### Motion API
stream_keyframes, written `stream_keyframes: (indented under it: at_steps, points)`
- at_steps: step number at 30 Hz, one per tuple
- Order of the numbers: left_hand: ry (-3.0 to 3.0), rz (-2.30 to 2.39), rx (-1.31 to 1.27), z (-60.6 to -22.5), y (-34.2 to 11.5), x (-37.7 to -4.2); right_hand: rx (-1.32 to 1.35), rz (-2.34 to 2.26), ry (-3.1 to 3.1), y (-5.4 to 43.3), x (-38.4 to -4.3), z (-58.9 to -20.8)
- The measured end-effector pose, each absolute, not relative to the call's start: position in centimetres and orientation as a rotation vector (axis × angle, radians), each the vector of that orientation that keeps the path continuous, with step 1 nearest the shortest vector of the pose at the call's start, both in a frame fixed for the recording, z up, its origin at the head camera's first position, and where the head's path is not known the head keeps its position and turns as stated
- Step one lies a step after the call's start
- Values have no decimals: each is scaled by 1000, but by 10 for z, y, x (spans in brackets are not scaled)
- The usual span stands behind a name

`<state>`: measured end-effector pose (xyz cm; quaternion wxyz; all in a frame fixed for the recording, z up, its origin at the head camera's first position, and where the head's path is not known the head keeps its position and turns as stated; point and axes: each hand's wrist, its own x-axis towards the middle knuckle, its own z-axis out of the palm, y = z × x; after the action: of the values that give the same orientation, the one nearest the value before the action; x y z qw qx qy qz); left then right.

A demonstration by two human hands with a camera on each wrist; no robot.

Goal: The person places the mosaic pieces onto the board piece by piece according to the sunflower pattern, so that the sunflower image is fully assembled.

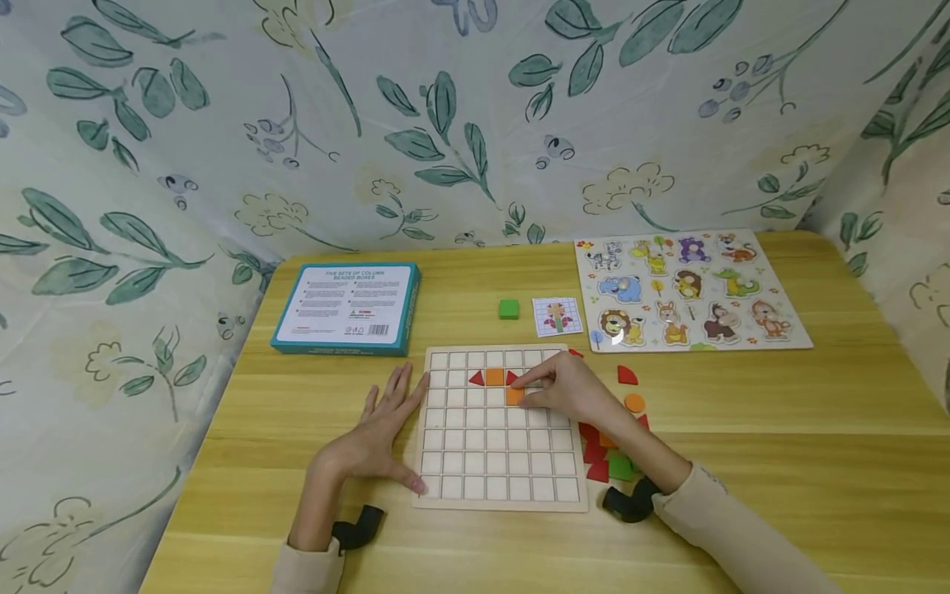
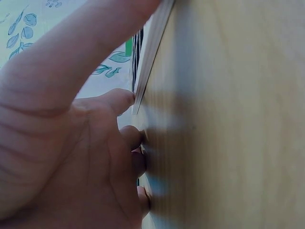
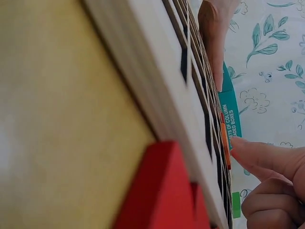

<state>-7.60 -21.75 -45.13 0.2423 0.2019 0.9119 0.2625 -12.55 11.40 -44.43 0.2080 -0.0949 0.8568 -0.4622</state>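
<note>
A wooden grid board (image 1: 500, 505) lies flat on the table. Along its left edge my left hand (image 1: 374, 441) is spread, thumb at the lower corner and fingertips near the upper side; the left wrist view shows the index fingertip against the board's rim. Over the upper grid my right hand (image 1: 571, 388) pinches an orange square tile (image 1: 514, 397) between thumb and index finger. Just above it is a red triangle tile (image 1: 511, 377), partly covered by the index finger. Another orange square (image 1: 494, 377) and a left-hand red triangle (image 1: 477, 378) sit in the same row.
Loose red, orange and green pieces (image 1: 619, 466) lie right of the board, partly under the right forearm. Behind are a green block (image 1: 508, 309), a pattern card (image 1: 557, 317), an animal puzzle board (image 1: 701, 342) and a teal-edged box (image 1: 345, 309).
</note>
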Motion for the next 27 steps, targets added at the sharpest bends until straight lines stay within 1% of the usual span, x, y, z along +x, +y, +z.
stream_keyframes:
  at_steps: [6,9,13,24,27]
  points:
    - [2492,728,572,-451,-217,-77,-285,-1336,2378,132,-126,-441]
    - [2493,740,580,-451,-218,-76,-252,-1326,2396,146,-127,-438]
    - [2488,732,570,-450,-218,-76,-213,-1271,2447,167,-125,-436]
    - [2495,698,565,-455,-220,-77,-300,-1170,2459,229,-121,-433]
    - [2493,700,564,-454,-219,-77,-282,-1138,2412,245,-121,-433]
